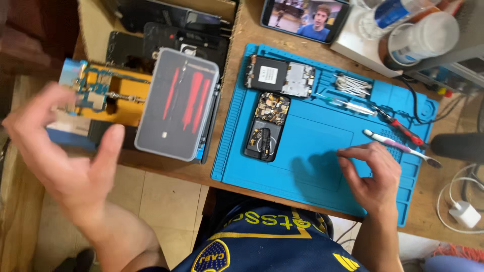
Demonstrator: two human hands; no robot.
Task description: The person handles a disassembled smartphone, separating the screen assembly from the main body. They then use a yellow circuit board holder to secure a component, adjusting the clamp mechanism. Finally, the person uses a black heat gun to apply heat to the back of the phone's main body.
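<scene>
My left hand hangs blurred in the air at the left, fingers spread, palm up, holding nothing, in front of an orange circuit-board holder. My right hand rests on the blue repair mat with fingertips pressed down and nothing visible in it. Two opened phones lie on the mat: one at the top and one below it, with their boards exposed. A toothbrush lies just beyond my right fingers.
A clear plastic case with red tools sits left of the mat over dark phone parts in a cardboard box. A lit phone, cotton swabs, a red screwdriver, jars and a white charger lie around.
</scene>
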